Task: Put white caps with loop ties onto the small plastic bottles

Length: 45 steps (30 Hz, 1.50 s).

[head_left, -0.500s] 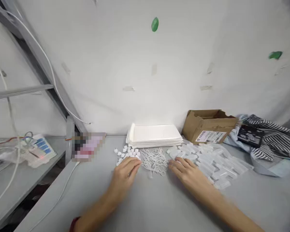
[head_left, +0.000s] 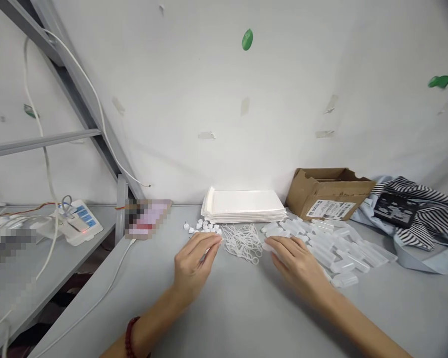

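Observation:
My left hand (head_left: pixel 194 261) is closed in a pinch, thumb and forefinger meeting at the left edge of a heap of white looped cords (head_left: pixel 242 241). What sits between those fingertips is too small to make out. Just behind its knuckles lie several small white caps (head_left: pixel 205 226). My right hand (head_left: pixel 294 261) curves at the near left side of a spread of translucent plastic bottles (head_left: pixel 324 253). A pale bit of one bottle (head_left: pixel 268 246) shows between its fingertips and thumb. Most of that piece is hidden by the hand.
A stack of white padded envelopes (head_left: pixel 246 204) lies against the wall. Right of it stands an open cardboard box (head_left: pixel 336 191), then striped and blue cloth (head_left: pixel 433 209). At left are a blurred-out flat object (head_left: pixel 149 219), a white cable (head_left: pixel 108 288) and a metal frame (head_left: pixel 121 209).
The view has shifted a little. My right hand's fingers have curled inward, with the thumb now showing below them. My left hand stays pinched by the caps and cords.

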Motion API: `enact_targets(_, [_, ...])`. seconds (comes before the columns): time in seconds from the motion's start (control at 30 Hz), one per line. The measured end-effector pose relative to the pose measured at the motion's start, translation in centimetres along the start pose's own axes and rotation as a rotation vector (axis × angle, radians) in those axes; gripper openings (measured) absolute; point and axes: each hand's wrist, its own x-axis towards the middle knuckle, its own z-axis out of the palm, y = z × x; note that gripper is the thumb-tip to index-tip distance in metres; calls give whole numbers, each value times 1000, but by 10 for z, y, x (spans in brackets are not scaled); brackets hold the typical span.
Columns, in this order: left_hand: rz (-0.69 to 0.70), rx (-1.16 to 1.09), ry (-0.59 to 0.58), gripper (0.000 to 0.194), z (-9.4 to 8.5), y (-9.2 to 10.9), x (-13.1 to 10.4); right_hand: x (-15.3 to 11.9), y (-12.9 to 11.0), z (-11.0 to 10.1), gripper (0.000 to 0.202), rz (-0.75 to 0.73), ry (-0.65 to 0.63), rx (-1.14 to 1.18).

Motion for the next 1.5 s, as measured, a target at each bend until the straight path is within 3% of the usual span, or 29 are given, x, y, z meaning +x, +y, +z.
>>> enact_targets(0.13, [29,3,91,25,1,0,6,0,-6,2,23,159,32,62])
enact_targets(0.2, [27,-4,7,23,4,-3,6,-1,-6,3,22,193,15,77])
enact_targets(0.3, [-83,-16,-160,15,7,-5,7,-2,-7,3,22,196,-14,100])
enact_targets(0.47, [-286,-45,-28,9,-3,3,15,-2,-14,-3,24,193,-4,148])
enact_targets(0.63, [-258,-48,-88,12,-3,0,8,-1,-22,-8,26,172,9,201])
enact_targets(0.7, [-294,-32,-25,11,2,-2,1,0,-25,-8,26,164,3,212])
enact_targets(0.8, [-494,-88,61,7,11,0,-5,1,-28,-9,25,186,16,232])
enact_targets(0.93, [-910,-325,-49,11,14,12,-3,3,-36,-14,20,296,23,342])
enact_targets(1.0, [-1047,-406,-85,17,11,18,1,4,-42,-18,19,329,1,406])
enact_targets(1.2, [-1203,-583,-190,20,1,33,4,-1,-59,-23,23,278,-31,504])
enact_targets(1.5, [-1329,-799,-351,17,5,44,-7,-4,-62,-17,31,181,-37,545])
